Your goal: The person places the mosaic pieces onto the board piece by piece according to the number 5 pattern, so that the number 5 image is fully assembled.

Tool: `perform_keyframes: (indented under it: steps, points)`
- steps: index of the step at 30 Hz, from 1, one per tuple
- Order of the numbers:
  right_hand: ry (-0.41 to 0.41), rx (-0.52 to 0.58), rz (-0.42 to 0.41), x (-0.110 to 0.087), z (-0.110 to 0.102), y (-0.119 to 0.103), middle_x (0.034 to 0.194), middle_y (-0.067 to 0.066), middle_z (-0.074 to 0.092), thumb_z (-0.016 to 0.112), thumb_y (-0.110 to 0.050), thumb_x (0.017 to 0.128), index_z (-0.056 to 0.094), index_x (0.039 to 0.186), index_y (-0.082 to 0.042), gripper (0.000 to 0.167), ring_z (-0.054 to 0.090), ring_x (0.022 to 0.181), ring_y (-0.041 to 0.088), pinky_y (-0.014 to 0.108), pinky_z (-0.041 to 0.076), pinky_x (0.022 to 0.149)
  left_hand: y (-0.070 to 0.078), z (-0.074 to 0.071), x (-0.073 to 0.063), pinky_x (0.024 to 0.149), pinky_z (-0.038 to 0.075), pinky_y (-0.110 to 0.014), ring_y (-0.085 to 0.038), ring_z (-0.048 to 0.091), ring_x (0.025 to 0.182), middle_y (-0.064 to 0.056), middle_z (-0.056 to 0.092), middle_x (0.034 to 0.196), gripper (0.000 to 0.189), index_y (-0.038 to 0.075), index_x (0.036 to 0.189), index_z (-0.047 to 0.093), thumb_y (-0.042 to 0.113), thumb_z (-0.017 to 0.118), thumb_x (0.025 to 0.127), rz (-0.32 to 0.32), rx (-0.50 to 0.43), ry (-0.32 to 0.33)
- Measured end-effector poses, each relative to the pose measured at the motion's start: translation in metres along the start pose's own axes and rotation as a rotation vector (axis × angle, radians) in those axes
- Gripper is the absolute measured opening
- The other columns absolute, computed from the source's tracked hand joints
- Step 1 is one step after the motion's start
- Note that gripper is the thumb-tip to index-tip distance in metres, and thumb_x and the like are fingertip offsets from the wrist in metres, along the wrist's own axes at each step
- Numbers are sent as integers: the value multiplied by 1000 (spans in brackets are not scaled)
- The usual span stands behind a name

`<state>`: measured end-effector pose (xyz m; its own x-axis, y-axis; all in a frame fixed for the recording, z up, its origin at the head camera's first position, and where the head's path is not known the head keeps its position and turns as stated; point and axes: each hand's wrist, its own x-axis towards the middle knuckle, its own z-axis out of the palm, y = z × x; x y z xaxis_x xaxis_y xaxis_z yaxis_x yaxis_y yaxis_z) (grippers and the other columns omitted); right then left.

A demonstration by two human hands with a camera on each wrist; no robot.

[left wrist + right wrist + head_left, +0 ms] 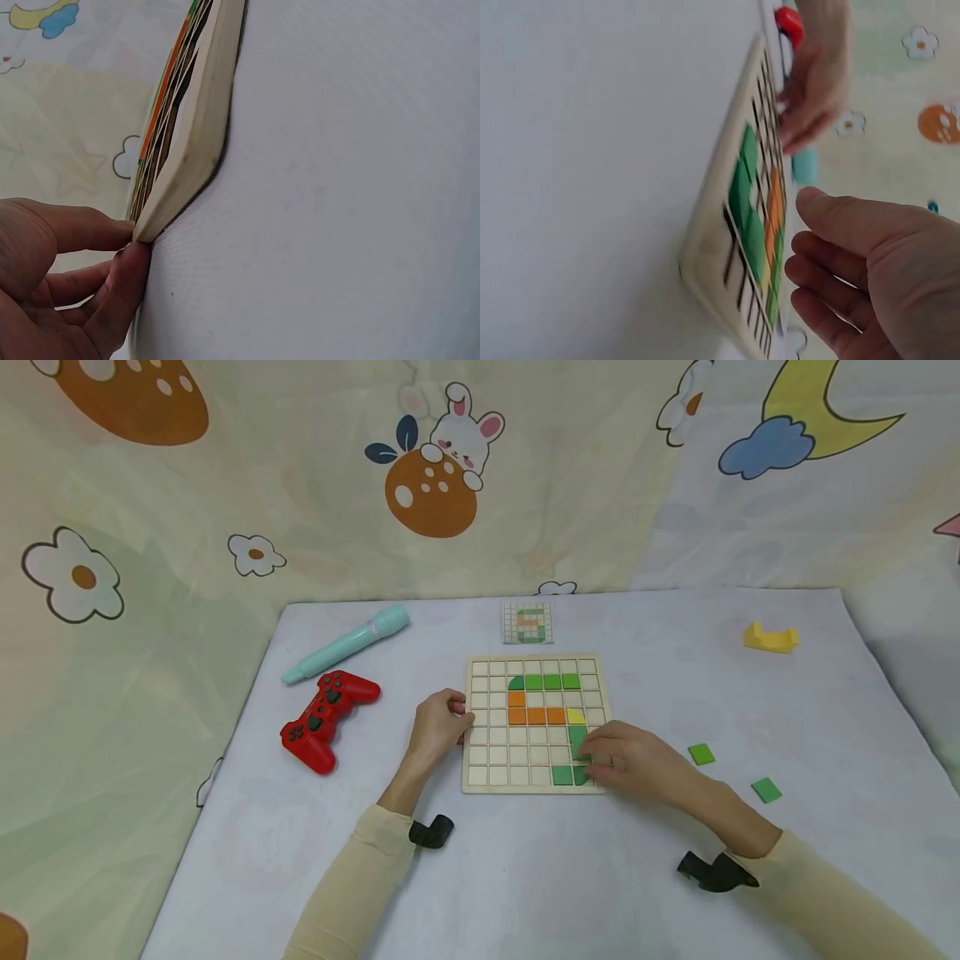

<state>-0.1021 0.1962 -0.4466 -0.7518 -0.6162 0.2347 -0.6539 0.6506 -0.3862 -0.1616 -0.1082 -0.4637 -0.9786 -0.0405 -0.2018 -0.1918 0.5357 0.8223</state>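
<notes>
A square pale wooden grid board (498,752) lies mid-table, partly filled with coloured tiles. Along its upper part runs a row of green tiles (552,682); below are orange tiles (536,716) and one yellow tile (576,717). More green tiles (562,775) sit at the lower right. My left hand (437,722) pinches the board's left edge between thumb and finger, plain in the left wrist view. Over the board's right side hovers my right hand (630,758), fingertips by the green tiles. The right wrist view shows its fingers (825,262) loosely bent, holding nothing.
Two loose green tiles (701,754) lie right of the board. Behind it is a small pattern card (527,623). A red game controller (322,722) and a turquoise stick (347,646) lie left. At the back right stands a yellow piece (771,637).
</notes>
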Motion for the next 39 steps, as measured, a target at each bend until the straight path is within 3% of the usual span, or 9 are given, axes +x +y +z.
perform_keyframes:
  steps: [6,10,15,21,26,30,39]
  points:
    - [35,-30,134,-27,-30,28,106,3,71,82,-10,74,73,105,-11,32,66,99,23,41,59,80,1,-1,0,49,56,-23,-14,58,65,-11,60,92,31,-2,114,62,3,68,84,-9,3,-1]
    - [5,-52,266,-53,-49,44,106,7,72,81,-14,75,69,113,-9,40,66,97,27,47,58,80,1,0,0,49,55,-22,-13,57,63,-10,60,91,30,-2,113,63,2,68,84,-4,10,5]
    - [-33,-118,393,-89,-69,65,103,8,73,82,-19,75,68,116,-8,45,65,92,28,45,57,74,1,0,1,48,55,-22,-13,57,63,-9,60,91,29,-1,112,63,3,68,84,-5,8,10]
    - [-136,-90,550,-124,-79,85,106,21,69,81,-29,77,66,116,1,52,61,100,44,57,52,78,2,-1,2,49,56,-22,-14,58,64,-9,59,91,30,-1,113,63,3,68,84,-12,-7,8]
    - [-175,-65,670,-139,-78,87,111,27,66,78,-38,79,64,117,5,59,52,109,53,63,46,81,1,-2,3,50,56,-23,-14,58,67,-9,59,93,31,-1,114,62,4,68,84,-12,-16,-1]
    - [-143,-96,704,-142,-73,83,113,29,63,79,-35,78,65,114,6,56,52,107,52,63,46,81,1,-2,2,50,56,-23,-14,58,66,-9,59,92,31,-1,114,62,4,68,84,-11,-15,-2]
    - [-62,-153,662,-146,-62,80,98,25,67,80,-12,73,69,101,6,35,61,88,43,56,52,70,-2,1,2,49,56,-23,-14,58,66,-10,60,92,30,-1,113,62,4,67,84,-6,2,0]
